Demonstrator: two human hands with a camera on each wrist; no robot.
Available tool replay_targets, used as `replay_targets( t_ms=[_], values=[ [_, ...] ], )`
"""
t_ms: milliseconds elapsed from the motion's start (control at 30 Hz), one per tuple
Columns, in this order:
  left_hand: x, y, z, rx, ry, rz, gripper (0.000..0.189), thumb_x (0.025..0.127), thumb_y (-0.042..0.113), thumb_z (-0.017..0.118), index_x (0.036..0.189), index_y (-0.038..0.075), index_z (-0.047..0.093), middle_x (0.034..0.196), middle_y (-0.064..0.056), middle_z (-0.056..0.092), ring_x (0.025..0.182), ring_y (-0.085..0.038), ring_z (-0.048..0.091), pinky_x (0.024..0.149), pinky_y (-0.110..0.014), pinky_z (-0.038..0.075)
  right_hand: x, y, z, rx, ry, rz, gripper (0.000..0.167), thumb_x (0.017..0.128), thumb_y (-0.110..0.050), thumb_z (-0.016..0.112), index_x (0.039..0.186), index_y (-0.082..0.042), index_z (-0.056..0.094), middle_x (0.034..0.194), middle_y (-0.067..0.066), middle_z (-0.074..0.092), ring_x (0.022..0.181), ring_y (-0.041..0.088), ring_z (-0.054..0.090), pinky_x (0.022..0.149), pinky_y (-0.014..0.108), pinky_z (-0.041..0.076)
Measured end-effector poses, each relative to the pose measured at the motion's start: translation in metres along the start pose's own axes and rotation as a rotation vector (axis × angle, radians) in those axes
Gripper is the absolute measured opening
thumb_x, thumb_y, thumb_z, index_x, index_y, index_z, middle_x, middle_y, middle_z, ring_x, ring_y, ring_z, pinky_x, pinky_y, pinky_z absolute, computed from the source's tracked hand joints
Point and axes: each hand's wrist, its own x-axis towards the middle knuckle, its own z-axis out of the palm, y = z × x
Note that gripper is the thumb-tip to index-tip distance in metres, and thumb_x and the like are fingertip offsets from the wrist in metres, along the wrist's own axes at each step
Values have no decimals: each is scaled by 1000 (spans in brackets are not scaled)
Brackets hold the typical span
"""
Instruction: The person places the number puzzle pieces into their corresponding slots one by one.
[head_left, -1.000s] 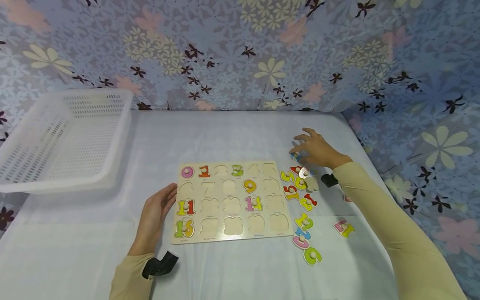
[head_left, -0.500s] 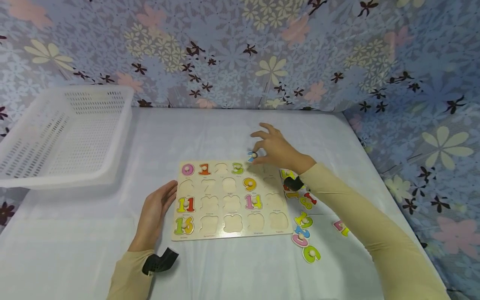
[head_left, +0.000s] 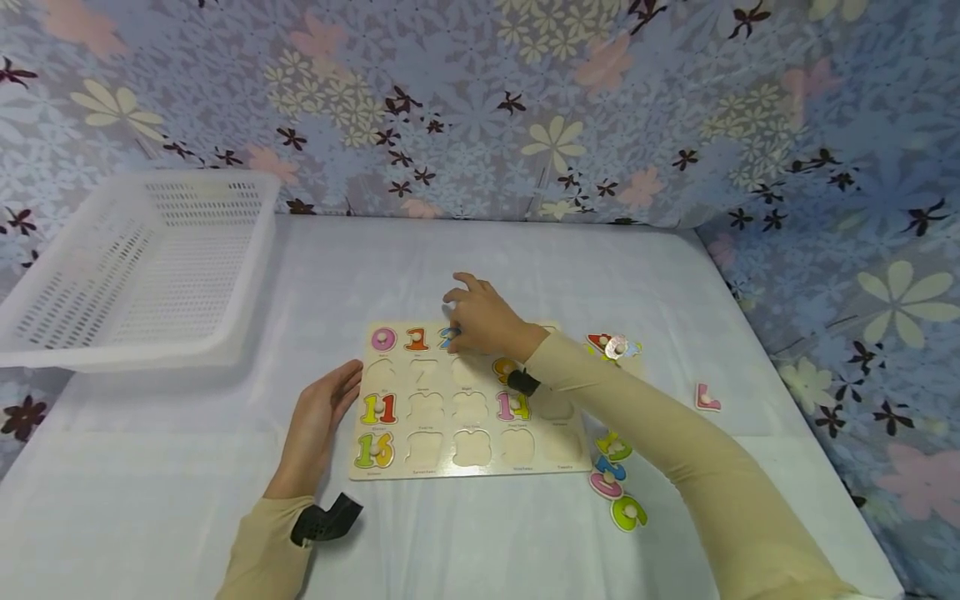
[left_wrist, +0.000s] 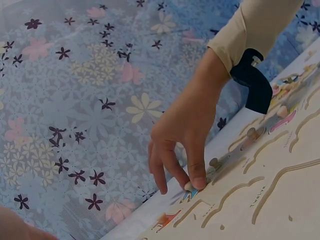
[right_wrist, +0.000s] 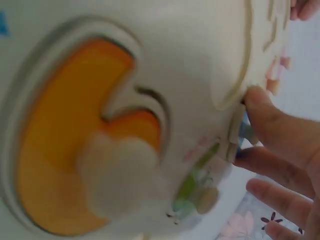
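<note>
A wooden number-puzzle board [head_left: 446, 383] lies on the cloth. My right hand [head_left: 483, 321] is over its top row, thumb and finger pinching a blue number 2 puzzle piece [head_left: 447, 337] at the third recess. In the right wrist view the number 2 piece [right_wrist: 241, 131] is tilted between thumb and finger, right at the board's surface. My left hand [head_left: 318, 421] rests along the board's left edge with fingers relaxed. The 0, 1, 11, 16 and 14 pieces sit in their recesses, as does the orange 9 [head_left: 504, 369], partly behind the right wrist.
Loose number pieces, among them a green 6 [head_left: 628, 512], a pink-and-blue 20 [head_left: 607, 478] and a red 4 [head_left: 598, 342], lie right of the board. A pink piece [head_left: 707, 398] lies farther right. A white plastic basket [head_left: 255, 275] stands at the back left.
My right hand has carried the blue number 2 piece leftward from the loose pieces, across the board's top edge to the third recess. The left hand has stayed at the board's edge.
</note>
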Motion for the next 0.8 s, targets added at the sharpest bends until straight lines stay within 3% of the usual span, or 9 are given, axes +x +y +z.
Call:
replay_targets(
  t_ms=[167,300,467,633,800],
  values=[
    [-2,3,0,15,-5,-10,50,107,31,33,147,1,36,146,-12,40,133,-20,40,103,-19,38,-2,-2,5,31,51,18,29,78,-43,79,82,-15,80,126,7,62,137,35,29,108,53,34],
    [-1,3,-1,11,-19,-17,50,107,31,32,148,1,35,147,-12,39,133,-19,39,105,-19,37,-4,-3,5,59,39,23,27,81,-42,77,84,-15,80,126,8,62,137,36,29,108,55,33],
    [0,1,0,-9,-21,-17,50,107,29,32,147,0,35,146,-13,39,133,-20,40,104,-19,38,-12,1,-9,115,25,58,33,82,-41,77,101,-13,78,135,11,55,140,38,23,108,58,30],
    [-1,1,1,-26,-11,-18,49,107,28,33,147,0,36,146,-12,40,132,-19,41,102,-18,39,-40,14,-27,201,90,123,42,82,-36,78,115,-12,72,142,14,46,142,40,14,109,63,24],
    [-1,4,0,-40,-29,-32,50,107,28,33,148,1,33,149,-11,36,134,-18,38,105,-19,36,-87,34,-33,220,110,156,44,80,-34,80,118,-13,71,143,16,44,141,42,11,107,68,20]
  ],
)
